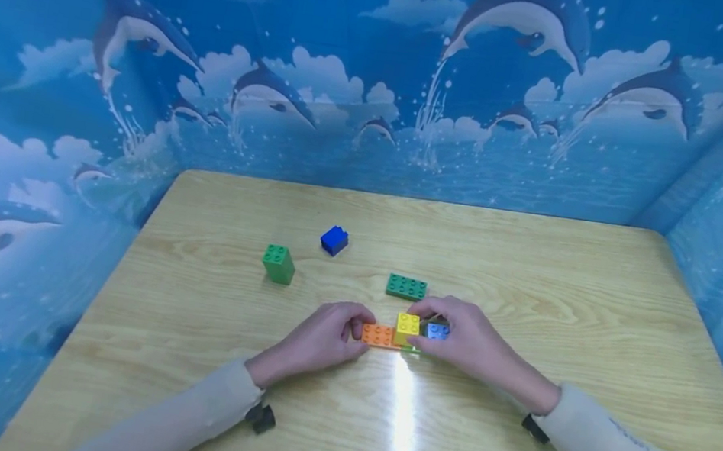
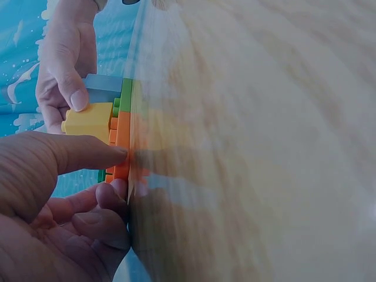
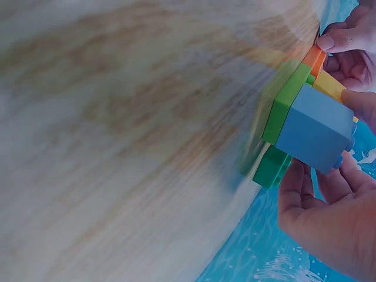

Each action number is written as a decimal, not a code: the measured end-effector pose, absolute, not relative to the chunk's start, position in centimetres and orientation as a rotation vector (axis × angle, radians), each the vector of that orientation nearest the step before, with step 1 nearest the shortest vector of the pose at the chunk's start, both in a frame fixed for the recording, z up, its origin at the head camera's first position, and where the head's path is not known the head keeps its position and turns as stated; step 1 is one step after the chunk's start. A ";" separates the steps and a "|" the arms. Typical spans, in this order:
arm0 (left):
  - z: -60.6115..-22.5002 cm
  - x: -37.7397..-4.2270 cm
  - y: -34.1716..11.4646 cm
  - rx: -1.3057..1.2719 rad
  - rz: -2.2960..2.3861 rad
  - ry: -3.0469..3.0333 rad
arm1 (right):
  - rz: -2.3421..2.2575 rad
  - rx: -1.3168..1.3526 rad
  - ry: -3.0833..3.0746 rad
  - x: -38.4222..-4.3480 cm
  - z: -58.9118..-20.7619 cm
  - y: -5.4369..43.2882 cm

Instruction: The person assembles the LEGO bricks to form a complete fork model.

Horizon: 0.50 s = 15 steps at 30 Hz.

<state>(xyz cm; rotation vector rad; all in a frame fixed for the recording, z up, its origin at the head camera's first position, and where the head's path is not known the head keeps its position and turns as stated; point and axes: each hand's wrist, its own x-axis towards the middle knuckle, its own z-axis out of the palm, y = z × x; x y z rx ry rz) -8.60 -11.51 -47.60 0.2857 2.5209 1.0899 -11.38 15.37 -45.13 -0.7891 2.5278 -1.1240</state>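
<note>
My left hand point(image 1: 325, 334) pinches the left end of a flat orange brick point(image 1: 377, 335) between thumb and fingers. The right hand point(image 1: 465, 340) grips a tall yellow brick point(image 1: 407, 330), thumb in front and fingertips behind. That yellow brick stands studs up where the orange brick meets a flat light green brick point(image 3: 288, 103). On the light green brick rests a light blue block point(image 3: 317, 129), partly covered by the right hand in the head view. In the left wrist view the orange brick point(image 2: 122, 141) lies flat against the tabletop.
Behind the hands lies a flat dark green brick point(image 1: 406, 287). A tall green block point(image 1: 278, 265) stands to the left, and a dark blue brick point(image 1: 335, 240) sits farther back. The wooden table point(image 1: 536, 265) is bordered by a dolphin-print backdrop point(image 1: 346, 138).
</note>
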 end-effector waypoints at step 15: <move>-47.6 -8.5 -11.4 0.278 1.076 2.536 | -1.102 -0.824 2.554 -10.8 -44.9 15.4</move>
